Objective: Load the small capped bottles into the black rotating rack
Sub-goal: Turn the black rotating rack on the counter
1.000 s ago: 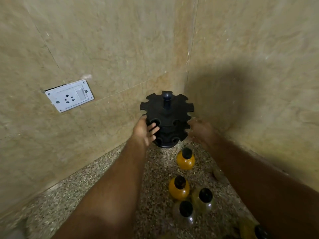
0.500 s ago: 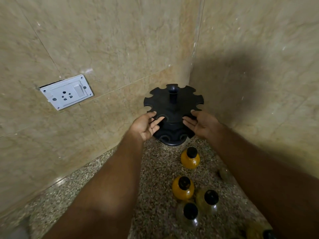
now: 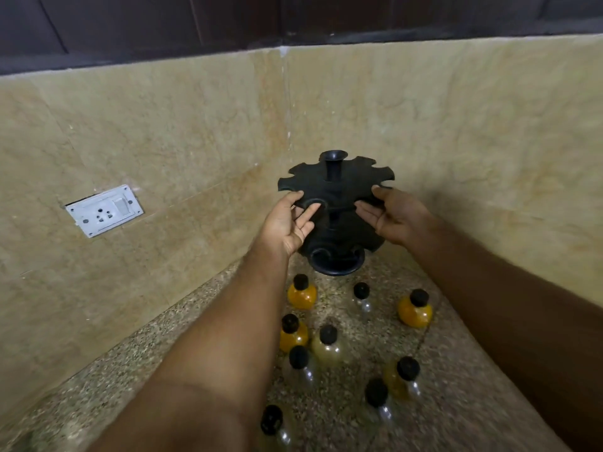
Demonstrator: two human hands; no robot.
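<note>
The black rotating rack [image 3: 336,187] stands on the speckled counter [image 3: 208,321] in the corner of two walls, its notched top tier and centre post showing and no bottle in the slots I can see. My left hand [image 3: 288,223] is at the left rim of the top tier, thumb over the edge, fingers spread. My right hand [image 3: 393,215] mirrors it at the right rim, thumb on the edge. Several small black-capped bottles stand in front of the rack, some orange [image 3: 301,293] [image 3: 415,309], some clear [image 3: 328,345].
Beige stone walls close the corner on the left and right. A white wall socket [image 3: 103,210] sits on the left wall. A dark band [image 3: 293,17] runs above the tiles. My forearms cross over the bottles.
My left hand came out of the rack's lower slots and up to the top rim. My right hand moved in to the opposite rim. The view pulled back, showing more bottles.
</note>
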